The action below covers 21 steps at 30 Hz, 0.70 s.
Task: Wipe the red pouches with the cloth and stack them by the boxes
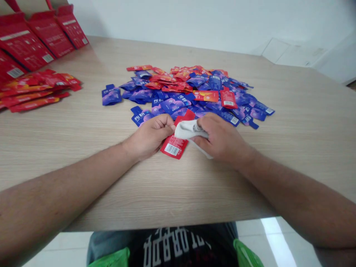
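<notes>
Between my hands is a red sachet (180,145) with a barcode label facing up. My left hand (151,133) pinches its left edge, fingers curled closed. A crumpled white cloth (185,129) is gripped in my right hand (224,137) and lies across the sachet's upper part, covering some of it. Just beyond my hands spreads a pile of blue-purple sachets (175,104), with orange-red sachets (180,75) mostly at its back and middle. Another red sachet (228,99) lies barcode up on the pile's front right.
Several open red boxes (51,35) stand in a row at the back left. In front of them lies a stack of red-orange sachets (39,91). The wooden table (133,200) meets a white wall (178,22) at the back; its front edge is close to my body.
</notes>
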{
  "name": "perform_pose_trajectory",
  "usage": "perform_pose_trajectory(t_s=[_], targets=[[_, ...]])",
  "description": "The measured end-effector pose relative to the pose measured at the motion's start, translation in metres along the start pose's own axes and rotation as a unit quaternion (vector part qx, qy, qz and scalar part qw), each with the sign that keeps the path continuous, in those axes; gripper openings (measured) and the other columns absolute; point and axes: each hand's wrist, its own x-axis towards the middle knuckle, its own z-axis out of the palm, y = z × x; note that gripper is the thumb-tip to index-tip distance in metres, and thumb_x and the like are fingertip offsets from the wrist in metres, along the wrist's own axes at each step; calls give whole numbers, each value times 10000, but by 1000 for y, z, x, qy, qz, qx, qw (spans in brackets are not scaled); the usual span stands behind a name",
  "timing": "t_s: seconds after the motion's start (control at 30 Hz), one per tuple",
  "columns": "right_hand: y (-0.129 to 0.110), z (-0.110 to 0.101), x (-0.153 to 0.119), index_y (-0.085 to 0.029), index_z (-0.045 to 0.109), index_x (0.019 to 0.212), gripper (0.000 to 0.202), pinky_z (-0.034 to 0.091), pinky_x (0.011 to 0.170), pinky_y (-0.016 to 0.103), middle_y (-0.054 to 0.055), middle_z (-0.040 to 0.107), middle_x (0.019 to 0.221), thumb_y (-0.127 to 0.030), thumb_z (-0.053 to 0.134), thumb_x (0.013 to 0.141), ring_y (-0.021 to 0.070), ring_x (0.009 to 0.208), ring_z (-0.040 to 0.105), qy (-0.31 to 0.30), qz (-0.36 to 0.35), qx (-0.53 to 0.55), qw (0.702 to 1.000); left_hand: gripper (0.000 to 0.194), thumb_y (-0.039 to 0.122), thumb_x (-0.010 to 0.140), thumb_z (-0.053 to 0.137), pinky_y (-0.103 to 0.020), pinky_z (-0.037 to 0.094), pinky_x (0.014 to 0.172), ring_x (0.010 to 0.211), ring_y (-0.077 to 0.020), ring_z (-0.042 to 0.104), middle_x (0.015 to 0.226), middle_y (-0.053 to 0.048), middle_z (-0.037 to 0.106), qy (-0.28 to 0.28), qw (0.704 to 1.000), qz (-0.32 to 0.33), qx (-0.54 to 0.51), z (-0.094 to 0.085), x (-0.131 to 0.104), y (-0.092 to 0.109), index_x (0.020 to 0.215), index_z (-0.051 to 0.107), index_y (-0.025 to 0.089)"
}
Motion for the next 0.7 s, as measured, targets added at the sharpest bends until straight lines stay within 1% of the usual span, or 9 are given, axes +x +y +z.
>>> perform_pose_trajectory(t_s=[0.1, 0.13, 0.23, 0.3, 0.33, 0.43, 0.5, 0.63, 0.7], targets=[[-8, 0, -2, -208, 575, 1001, 106, 446, 784, 345, 87, 640, 1045, -303, 610, 974, 245, 946, 595, -63, -51, 12, 997, 199, 211, 833, 760, -191, 378, 451, 460, -80, 500, 610, 42, 582, -7, 1000, 3, 2, 0, 1, -1, 809, 565, 179], [-7, 0, -2, -206, 575, 1003, 107, 444, 778, 347, 87, 642, 1041, -304, 608, 975, 248, 943, 594, -56, -36, 8, 998, 198, 207, 833, 759, -190, 376, 452, 460, -79, 500, 610, 41, 583, -8, 1000, 5, 2, -1, 1, -1, 807, 566, 178], [0, -1, 0, -204, 560, 984, 168, 437, 761, 361, 98, 643, 1015, -361, 622, 972, 269, 938, 586, 27, 53, -20, 998, 206, 209, 836, 757, -191, 363, 454, 457, -79, 492, 593, 41, 572, -7, 1000, 10, -5, -1, 1, -2, 793, 558, 180], [3, 0, 1, -208, 552, 972, 192, 440, 770, 367, 99, 639, 997, -386, 624, 969, 276, 941, 583, 54, 66, -25, 996, 210, 214, 836, 758, -193, 350, 450, 450, -79, 481, 581, 43, 561, -5, 1000, 10, -3, -1, 1, -2, 789, 556, 183], [2, 0, 1, -210, 551, 976, 187, 443, 778, 367, 97, 638, 1003, -382, 623, 968, 273, 942, 584, 43, 51, -19, 998, 205, 212, 834, 758, -194, 354, 452, 454, -81, 485, 586, 41, 567, -3, 1000, 8, -1, 0, 1, -1, 792, 560, 184], [-6, 0, -1, -212, 561, 987, 124, 446, 786, 356, 89, 637, 1038, -326, 605, 972, 251, 936, 590, -41, -23, 7, 999, 191, 207, 831, 759, -198, 378, 464, 469, -83, 503, 615, 35, 589, 1, 1000, 4, 6, 0, 0, 0, 802, 572, 182], [-7, 0, -1, -212, 564, 986, 112, 440, 772, 352, 86, 638, 1041, -319, 595, 978, 247, 929, 591, -61, -27, 3, 998, 197, 212, 828, 765, -200, 383, 468, 475, -84, 508, 620, 34, 592, 0, 1000, 3, 6, 1, 1, 0, 797, 573, 182], [3, 0, 2, -208, 551, 974, 191, 426, 744, 364, 96, 640, 1003, -390, 612, 971, 269, 922, 579, 28, 59, -26, 998, 219, 213, 814, 773, -198, 344, 450, 452, -81, 478, 577, 46, 551, 6, 1000, 6, -1, 0, 2, 0, 775, 559, 187], [3, 1, 2, -208, 551, 979, 190, 430, 755, 366, 100, 641, 1013, -386, 617, 965, 271, 930, 576, 26, 52, -22, 998, 215, 220, 818, 772, -201, 344, 450, 454, -83, 478, 580, 44, 554, 9, 1000, 8, 3, 0, 2, -1, 779, 564, 187]])
